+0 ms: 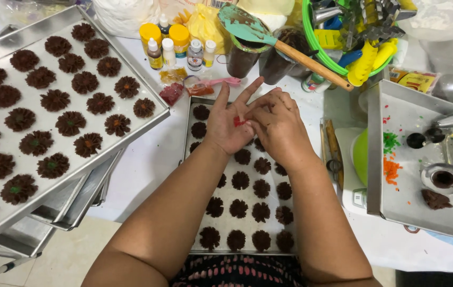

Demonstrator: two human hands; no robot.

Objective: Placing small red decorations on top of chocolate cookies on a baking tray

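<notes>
Hands meet above the far end of a narrow baking tray (192, 175) filled with rows of dark, flower-shaped piped cookies (240, 180). Left hand (226, 125) is palm up, fingers spread and relaxed, index and middle fingers pointing away; a small red bit (238, 121) lies on its palm. Right hand (279, 125) is palm down, its fingertips bunched in a pinch at the red bit; whether they have actually gripped it cannot be told. Both forearms cross over the tray, hiding some of the cookies.

To the left, a larger metal tray (146, 79) rests tilted on top of stacked trays; its cookies (70, 123) carry small coloured centres, orange, green or red. Beyond the hands, near the narrow tray's far edge, lie small clear bags of red and orange bits (172, 91) beside a cluster of little food-colouring bottles (179, 48). A teal spatula with a wooden handle (277, 42), smeared with brown dough, lies across two dark cups (242, 58). A green basket (343, 37) holds yellow and blue tools. To the right, another tray (412, 207) carries scattered green and orange crumbs (391, 157), metal piping nozzles and a lump of brown dough (435, 199).
</notes>
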